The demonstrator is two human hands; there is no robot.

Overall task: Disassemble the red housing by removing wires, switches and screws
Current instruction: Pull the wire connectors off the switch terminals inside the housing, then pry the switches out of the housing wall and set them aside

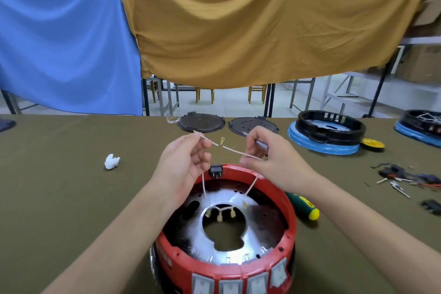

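Both hands, left (185, 162) and right (267, 155), pinch the wire (235, 150) taut, left to right, above the housing's (238, 267) far rim; its ends drop inside. Housing on worktop (71, 186), directly below.

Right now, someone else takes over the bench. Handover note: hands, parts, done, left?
Left hand: pinches the white wire near its end.
Right hand: pinches the same wire further along and also holds a thin grey tool.
Red housing: on the table, open side up; wire leads still run down to terminals at the metal plate.
Done: wire ends lifted clear of the rim.
Left: free the leads, black switch on the far rim, screws.
Screwdriver lies right of the housing.
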